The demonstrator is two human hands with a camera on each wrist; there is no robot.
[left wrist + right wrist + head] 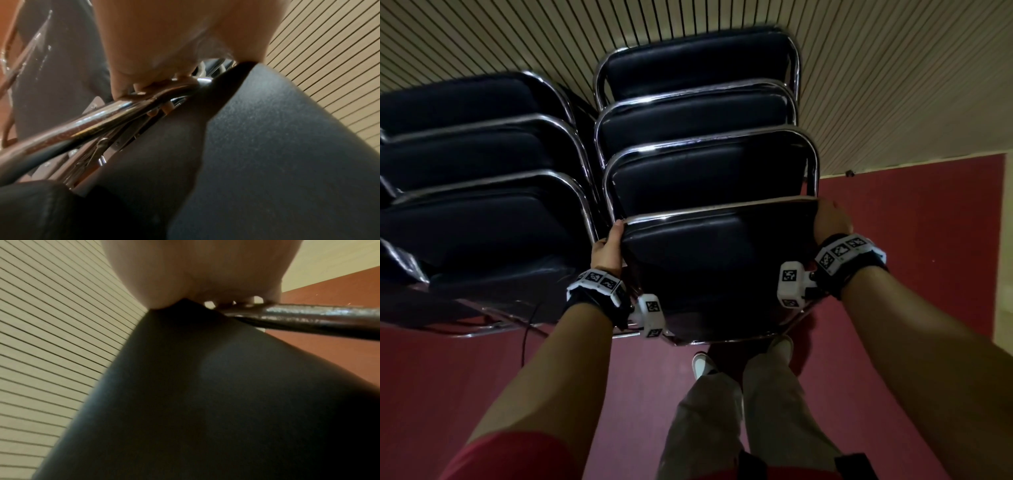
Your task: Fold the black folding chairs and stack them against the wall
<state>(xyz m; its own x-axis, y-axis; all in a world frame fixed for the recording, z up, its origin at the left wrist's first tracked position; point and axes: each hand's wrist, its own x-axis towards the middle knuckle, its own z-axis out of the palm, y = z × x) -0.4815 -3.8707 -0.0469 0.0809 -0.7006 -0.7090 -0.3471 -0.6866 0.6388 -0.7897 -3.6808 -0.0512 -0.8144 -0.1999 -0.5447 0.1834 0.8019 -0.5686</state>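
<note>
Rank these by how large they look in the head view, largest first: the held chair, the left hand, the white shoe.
1. The held chair, by far the largest; nearness to the camera adds to it.
2. The left hand.
3. The white shoe, which looks about as big as the hand and is partly hidden, so the last two are unsure.

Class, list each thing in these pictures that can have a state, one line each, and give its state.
Held chair: folded, gripped at both top corners, at the front of the right stack.
Right stack: three folded chairs leaning toward the slatted wall.
Left stack: folded chairs, leaning the same way.
Left hand: grips the chair's frame.
Right hand: grips the chair's frame.
</note>
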